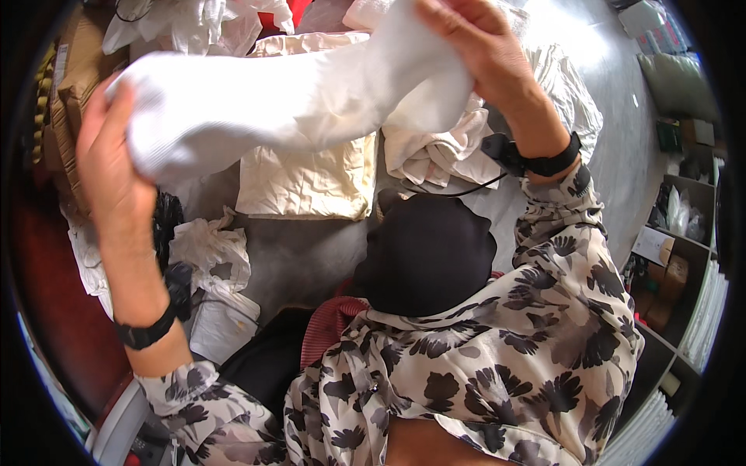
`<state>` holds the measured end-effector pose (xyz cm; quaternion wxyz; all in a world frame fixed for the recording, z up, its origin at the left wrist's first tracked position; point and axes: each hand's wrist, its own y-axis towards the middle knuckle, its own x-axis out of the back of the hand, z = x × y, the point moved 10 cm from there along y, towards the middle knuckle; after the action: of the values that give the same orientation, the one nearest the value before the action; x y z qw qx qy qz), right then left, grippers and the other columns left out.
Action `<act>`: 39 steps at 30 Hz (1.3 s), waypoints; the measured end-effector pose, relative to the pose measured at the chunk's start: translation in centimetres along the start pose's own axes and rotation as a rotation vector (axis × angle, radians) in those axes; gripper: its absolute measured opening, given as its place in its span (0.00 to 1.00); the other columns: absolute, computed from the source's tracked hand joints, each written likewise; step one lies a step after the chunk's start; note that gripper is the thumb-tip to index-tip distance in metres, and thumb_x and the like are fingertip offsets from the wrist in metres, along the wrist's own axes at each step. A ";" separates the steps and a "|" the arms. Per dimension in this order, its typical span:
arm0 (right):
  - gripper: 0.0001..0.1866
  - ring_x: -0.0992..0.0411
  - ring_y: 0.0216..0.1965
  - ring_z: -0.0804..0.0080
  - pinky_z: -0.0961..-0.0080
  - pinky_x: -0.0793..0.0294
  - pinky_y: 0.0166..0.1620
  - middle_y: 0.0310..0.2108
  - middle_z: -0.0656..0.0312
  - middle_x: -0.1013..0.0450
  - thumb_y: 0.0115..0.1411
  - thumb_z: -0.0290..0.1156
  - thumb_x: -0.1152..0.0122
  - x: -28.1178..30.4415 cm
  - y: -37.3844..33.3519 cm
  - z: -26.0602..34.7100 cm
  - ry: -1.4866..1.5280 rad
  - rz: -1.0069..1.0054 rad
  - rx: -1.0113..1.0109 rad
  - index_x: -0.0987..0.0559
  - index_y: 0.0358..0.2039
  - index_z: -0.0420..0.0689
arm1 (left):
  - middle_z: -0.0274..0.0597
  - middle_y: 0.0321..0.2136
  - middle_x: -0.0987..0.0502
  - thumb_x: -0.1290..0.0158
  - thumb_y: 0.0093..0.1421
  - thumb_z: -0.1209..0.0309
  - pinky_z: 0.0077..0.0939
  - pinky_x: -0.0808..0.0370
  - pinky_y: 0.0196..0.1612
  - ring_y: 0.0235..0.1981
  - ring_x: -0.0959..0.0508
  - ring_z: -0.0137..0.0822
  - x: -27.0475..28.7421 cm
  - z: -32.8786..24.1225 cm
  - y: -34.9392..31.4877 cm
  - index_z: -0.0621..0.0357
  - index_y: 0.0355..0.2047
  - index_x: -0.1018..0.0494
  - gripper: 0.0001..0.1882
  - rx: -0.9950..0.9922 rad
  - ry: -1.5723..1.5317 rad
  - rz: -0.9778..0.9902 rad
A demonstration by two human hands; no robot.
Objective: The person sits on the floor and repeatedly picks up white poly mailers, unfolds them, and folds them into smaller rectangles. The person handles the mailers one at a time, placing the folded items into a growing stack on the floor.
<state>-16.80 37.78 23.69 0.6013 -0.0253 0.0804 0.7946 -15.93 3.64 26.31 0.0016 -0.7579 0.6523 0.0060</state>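
Note:
A long white sock (256, 101) is stretched sideways in the air between my two hands. My left hand (116, 163) grips its left end, the thumb on the near face and the other fingers mostly hidden behind the fabric. At the upper right, my right hand (486, 58) pinches the other end, which bends upward and partly leaves the picture. Below the sock lies a folded cream cloth (311, 182), its upper part partly covered. A crumpled off-white towel (443, 151) rests on the floor to its right.
White plastic bags (214, 252) lie at the left and more (179, 27) at the top. Cardboard (81, 70) stands far left. Shelves (672, 256) with boxes and packets line the right. A rounded black fabric shape (427, 252) sits in front of my floral shirt.

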 end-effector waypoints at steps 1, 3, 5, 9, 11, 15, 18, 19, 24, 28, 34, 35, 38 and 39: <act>0.05 0.33 0.32 0.84 0.83 0.31 0.37 0.30 0.72 0.30 0.64 0.30 0.39 -1.2 -0.6 -0.1 0.002 0.020 -0.022 0.25 0.37 0.44 | 0.41 0.40 0.22 0.47 0.65 0.70 0.25 0.25 0.47 0.40 0.21 0.30 -3.5 -0.4 -0.3 0.64 0.49 0.29 0.14 -0.030 -0.004 0.062; 0.28 0.25 0.42 0.74 0.73 0.24 0.45 0.40 0.59 0.23 0.55 0.40 0.27 -4.7 -0.7 0.6 -0.141 0.196 0.113 0.28 0.51 0.41 | 0.39 0.37 0.21 0.45 0.63 0.72 0.24 0.24 0.46 0.39 0.21 0.29 -11.7 -0.6 -1.6 0.64 0.45 0.28 0.12 0.048 -0.248 0.318; 0.29 0.25 0.41 0.73 0.73 0.24 0.46 0.41 0.59 0.23 0.52 0.36 0.25 -6.1 -2.0 0.8 -0.201 0.336 0.123 0.27 0.51 0.40 | 0.38 0.38 0.21 0.47 0.65 0.69 0.23 0.26 0.46 0.39 0.21 0.28 -17.6 -1.1 -3.6 0.59 0.45 0.28 0.10 0.150 -0.337 0.549; 0.15 0.24 0.37 0.73 0.75 0.22 0.43 0.37 0.57 0.21 0.57 0.25 0.34 2.7 -4.0 -0.2 -0.337 -0.031 -0.189 0.21 0.44 0.34 | 0.38 0.36 0.21 0.46 0.64 0.71 0.20 0.25 0.41 0.36 0.20 0.28 -16.8 -3.4 -4.9 0.59 0.42 0.27 0.08 -0.246 -0.165 0.569; 0.17 0.23 0.40 0.69 0.73 0.21 0.45 0.40 0.53 0.22 0.58 0.27 0.34 10.0 -6.9 0.1 -0.322 -0.338 -0.318 0.22 0.47 0.34 | 0.40 0.32 0.21 0.45 0.62 0.74 0.19 0.25 0.35 0.33 0.20 0.28 -12.2 -0.9 -3.3 0.60 0.39 0.27 0.06 -0.205 -0.060 0.408; 0.28 0.25 0.47 0.62 0.67 0.23 0.47 0.47 0.51 0.24 0.58 0.30 0.35 17.9 -10.0 0.0 -1.124 -0.164 -0.394 0.29 0.59 0.40 | 0.38 0.27 0.21 0.45 0.60 0.75 0.20 0.26 0.29 0.27 0.21 0.27 0.5 9.6 -3.6 0.61 0.33 0.27 0.03 0.232 0.227 0.186; 0.34 0.33 0.58 0.53 0.63 0.25 0.51 0.59 0.44 0.34 0.55 0.24 0.37 16.1 -9.8 0.2 -1.601 0.046 -0.146 0.35 0.63 0.43 | 0.37 0.27 0.21 0.43 0.59 0.71 0.20 0.26 0.26 0.26 0.20 0.27 9.2 14.2 -6.7 0.60 0.33 0.26 0.06 0.400 0.351 0.122; 0.36 0.36 0.61 0.50 0.62 0.27 0.53 0.61 0.44 0.38 0.54 0.21 0.38 15.1 -9.5 -0.2 -1.749 0.049 -0.169 0.36 0.64 0.45 | 0.37 0.28 0.21 0.43 0.59 0.70 0.19 0.27 0.26 0.25 0.20 0.28 12.3 15.1 -7.8 0.60 0.33 0.26 0.07 0.464 0.368 0.087; 0.30 0.26 0.45 0.51 0.62 0.24 0.47 0.48 0.49 0.27 0.50 0.21 0.36 2.9 -3.2 -4.5 -1.306 0.249 -0.243 0.28 0.56 0.44 | 0.38 0.29 0.21 0.42 0.59 0.68 0.21 0.26 0.24 0.26 0.19 0.30 27.5 17.1 -12.3 0.59 0.34 0.25 0.08 0.586 0.435 -0.206; 0.23 0.24 0.36 0.52 0.63 0.24 0.39 0.38 0.50 0.24 0.48 0.29 0.31 -12.3 0.2 -10.4 -1.155 0.823 -0.017 0.23 0.46 0.42 | 0.38 0.30 0.21 0.40 0.57 0.69 0.24 0.26 0.23 0.27 0.19 0.35 36.5 19.9 -15.9 0.58 0.36 0.25 0.09 0.722 0.383 -0.454; 0.33 0.25 0.44 0.47 0.56 0.26 0.46 0.39 0.47 0.24 0.47 0.49 0.28 -25.8 5.6 -24.1 -1.294 1.192 -0.113 0.26 0.46 0.40 | 0.39 0.33 0.20 0.41 0.56 0.70 0.33 0.23 0.27 0.29 0.19 0.36 46.4 21.3 -16.4 0.56 0.36 0.24 0.07 0.720 0.320 -0.804; 0.37 0.26 0.46 0.46 0.56 0.27 0.48 0.41 0.45 0.24 0.46 0.51 0.27 -26.4 6.0 -26.8 -1.363 1.175 -0.183 0.28 0.49 0.39 | 0.39 0.31 0.19 0.40 0.55 0.71 0.31 0.20 0.25 0.27 0.18 0.35 47.8 22.0 -16.3 0.58 0.35 0.22 0.08 0.716 0.337 -0.856; 0.54 0.30 0.53 0.40 0.52 0.29 0.55 0.52 0.39 0.31 0.37 0.57 0.24 -26.6 5.4 -33.0 -1.563 1.138 -0.333 0.36 0.58 0.37 | 0.42 0.29 0.20 0.41 0.54 0.72 0.32 0.20 0.25 0.26 0.19 0.37 52.8 25.0 -16.9 0.58 0.33 0.22 0.07 0.771 0.338 -0.953; 0.57 0.30 0.54 0.43 0.51 0.29 0.55 0.54 0.41 0.32 0.36 0.57 0.23 -26.6 5.2 -34.3 -1.633 1.139 -0.341 0.39 0.60 0.38 | 0.43 0.27 0.19 0.39 0.53 0.71 0.32 0.20 0.26 0.24 0.19 0.38 54.6 25.5 -17.1 0.57 0.33 0.22 0.08 0.755 0.412 -0.984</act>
<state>-16.42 5.65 -5.97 -0.0082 0.4829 -0.4704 0.7386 8.94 -47.50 0.09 0.1450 -0.9010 0.1732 -0.3703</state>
